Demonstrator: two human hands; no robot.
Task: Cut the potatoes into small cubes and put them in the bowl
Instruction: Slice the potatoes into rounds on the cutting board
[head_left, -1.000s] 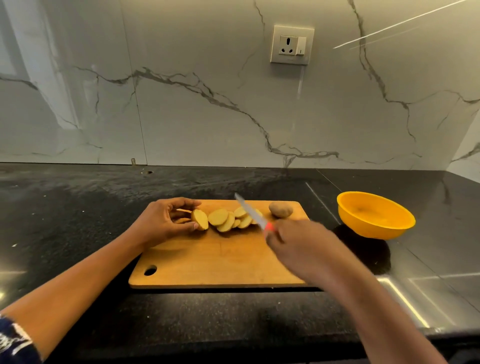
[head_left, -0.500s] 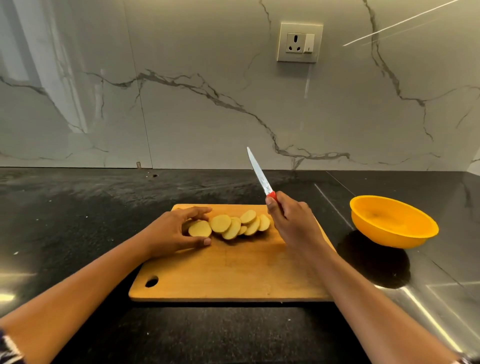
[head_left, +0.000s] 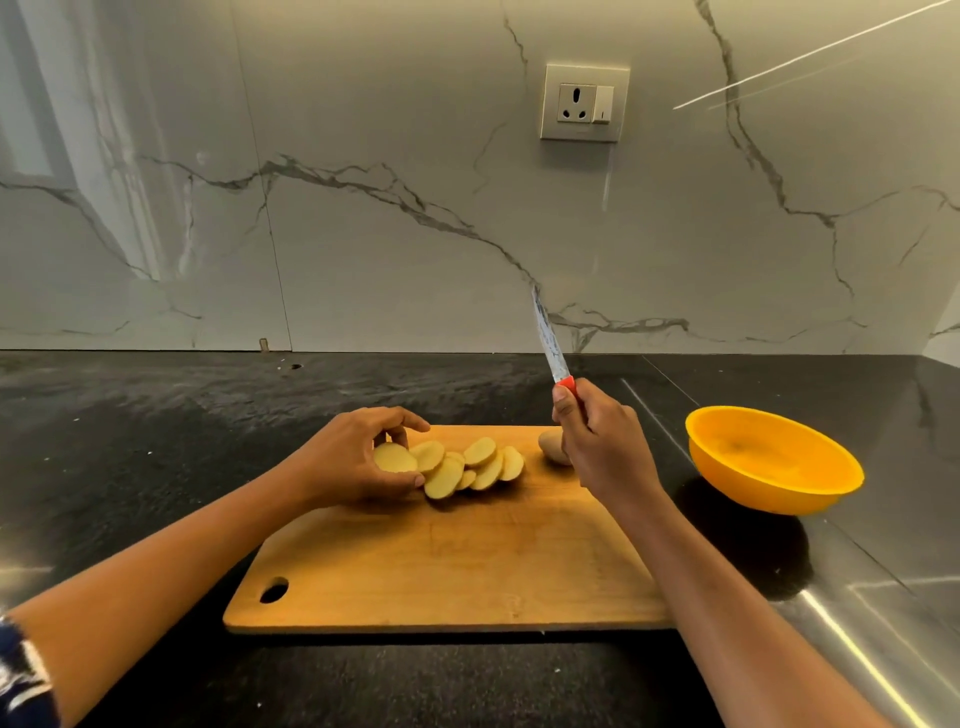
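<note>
A row of overlapping potato slices (head_left: 470, 467) is seen laid out along the far part of a wooden cutting board (head_left: 441, 571), which is set on a dark stone surface (head_left: 156, 441). The leftmost slice (head_left: 395, 458) is pinched by the left hand (head_left: 348, 457): the thumb is pressed against its near edge and the curled fingers (head_left: 408, 418) are arched over its far edge.

A red-handled knife (head_left: 548, 338) is gripped by the right hand (head_left: 597, 447), the fingers being wrapped closely round the handle. The blade is held up clear of the board, above the right end of the row, and is tilted toward the wall with its tip leaning left. An unsliced potato piece (head_left: 550, 447) is partly hidden behind this hand, near the board's far right corner and just beside the last slice.

A yellow-orange bowl (head_left: 769, 488) is placed on the surface to the right of the board and apart from it. A wall socket (head_left: 584, 103) is mounted on the veined marble wall (head_left: 363, 234) behind.
</note>
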